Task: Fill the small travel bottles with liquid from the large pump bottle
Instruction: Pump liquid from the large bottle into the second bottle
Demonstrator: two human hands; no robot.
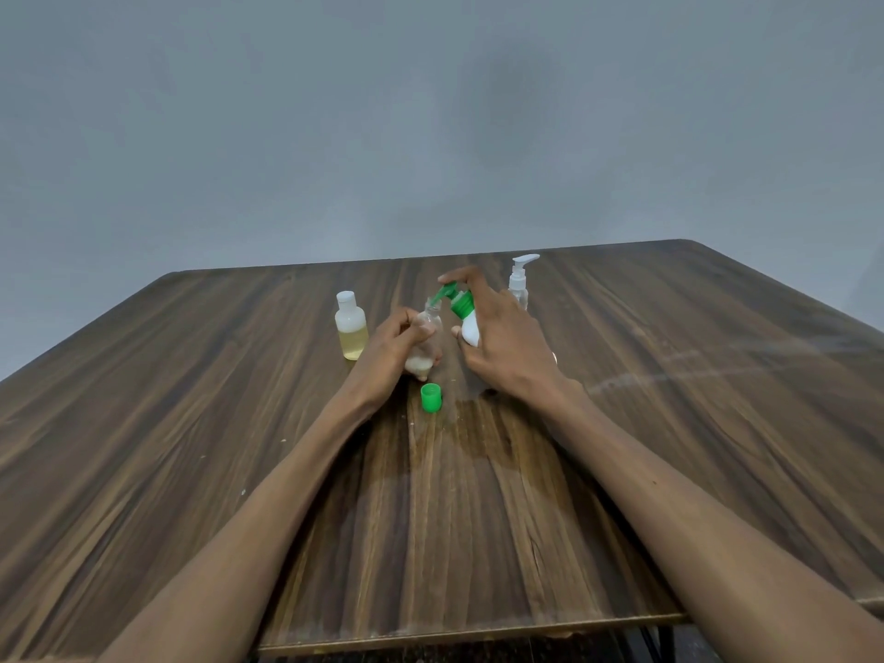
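My left hand (399, 344) grips a small clear travel bottle (427, 344) standing uncapped on the wooden table, with a little pale liquid at its bottom. My right hand (502, 342) holds the white pump bottle (470, 330) tilted left, its index finger lying on the green pump head (452, 296). The green nozzle tip meets the small bottle's mouth. A loose green cap (431, 397) lies on the table just in front of the small bottle.
A small white-capped bottle (350, 332) half full of yellow liquid stands left of my hands. A clear pump travel bottle (520, 282) stands behind my right hand. The wooden table (669, 423) has a wet patch near the cap; its near edge is at the bottom.
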